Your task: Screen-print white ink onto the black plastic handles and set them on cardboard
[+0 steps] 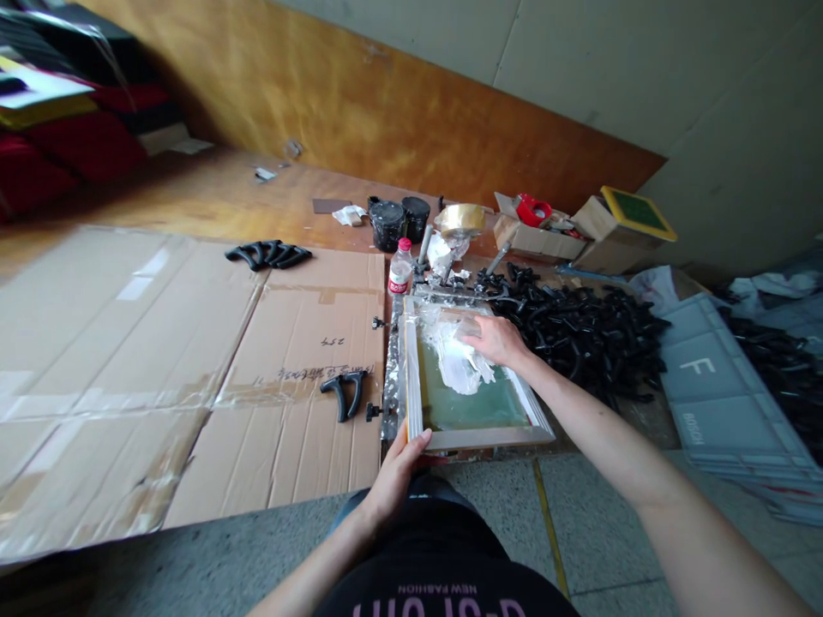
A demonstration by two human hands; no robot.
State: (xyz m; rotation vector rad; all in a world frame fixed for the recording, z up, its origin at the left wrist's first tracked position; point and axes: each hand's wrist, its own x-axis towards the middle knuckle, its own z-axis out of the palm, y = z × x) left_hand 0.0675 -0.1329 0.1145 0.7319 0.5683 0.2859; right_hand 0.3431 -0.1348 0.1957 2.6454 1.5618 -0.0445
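Note:
A screen-printing frame [415, 403] with a green mesh [472, 413] lies in front of me, its rim covered in pale tape. White ink [458, 364] is smeared thickly over the far and middle part of the mesh. My left hand [402, 458] grips the near left corner, thumb on top of the rim. Over the far right part of the mesh, my right hand [498, 340] is closed on a squeegee [450, 320], which is coated in ink and partly hidden by the fingers. A bottle with a red cap [399, 270] stands just beyond the frame's far left corner.
Cardboard [289, 326] covers the table to the left, with a row of black curved handles [267, 254] and a separate pair [344, 394] on it. A heap of black parts [579, 330] lies right, beside a grey crate [707, 377]. Black tubs [388, 225] stand behind.

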